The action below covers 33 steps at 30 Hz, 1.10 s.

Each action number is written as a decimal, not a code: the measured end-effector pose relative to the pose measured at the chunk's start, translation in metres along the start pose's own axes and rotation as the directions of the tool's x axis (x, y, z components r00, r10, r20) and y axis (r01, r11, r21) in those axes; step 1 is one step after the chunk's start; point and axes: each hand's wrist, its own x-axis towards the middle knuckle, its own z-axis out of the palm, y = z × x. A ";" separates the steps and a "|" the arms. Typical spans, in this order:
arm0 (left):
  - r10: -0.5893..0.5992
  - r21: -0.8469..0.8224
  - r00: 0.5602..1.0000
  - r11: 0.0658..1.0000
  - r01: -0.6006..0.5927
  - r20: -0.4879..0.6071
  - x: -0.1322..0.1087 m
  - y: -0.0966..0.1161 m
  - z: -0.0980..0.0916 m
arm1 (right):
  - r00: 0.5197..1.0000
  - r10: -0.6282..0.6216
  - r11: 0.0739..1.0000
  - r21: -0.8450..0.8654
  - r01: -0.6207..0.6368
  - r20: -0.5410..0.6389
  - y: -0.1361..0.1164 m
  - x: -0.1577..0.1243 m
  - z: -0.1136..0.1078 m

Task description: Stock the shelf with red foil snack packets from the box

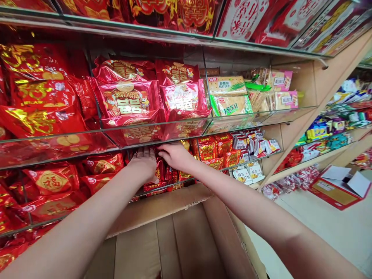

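Note:
My left hand (143,164) reaches into the lower shelf bin, its fingers stretched out and pressed against dark red wrapped snack packets (161,174). Beside it, my right hand (176,155) touches the top of the same packets, with its visible fingers slightly apart. Some fingertips are hidden under the edge of the glass shelf above. Below both hands stands an open cardboard box (171,209) against the shelf front; the visible part of its inside is bare cardboard, with a small dark red bit at the bottom edge of the view.
Red double-happiness packets (128,99) fill the glass shelf (186,131) above my hands. Red packets with gold characters (55,180) lie at left. Green-and-cream cracker packs (228,95) and small white packets (242,174) sit at right. A red carton (337,190) stands on the floor.

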 end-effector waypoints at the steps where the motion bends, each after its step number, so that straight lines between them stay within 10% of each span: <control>1: 0.009 -0.001 1.000 1.000 -0.009 0.025 0.002 -0.001 -0.003 | 0.998 -0.016 1.000 0.009 0.017 -0.058 0.000 -0.012 -0.002; 5: 0.038 0.005 0.995 0.999 -0.039 0.097 0.003 -0.002 -0.011 | 0.977 -0.027 0.995 0.093 0.048 -0.211 0.001 -0.062 -0.009; 14: 0.009 0.028 0.991 1.000 -0.013 0.130 0.000 0.006 -0.015 | 0.989 0.002 0.991 0.136 0.019 -0.146 -0.016 -0.144 -0.010; 33: -0.064 -0.229 0.955 0.973 -0.004 -0.288 0.018 0.005 0.025 | 0.994 0.048 0.982 0.186 -0.029 -0.098 -0.018 -0.157 0.009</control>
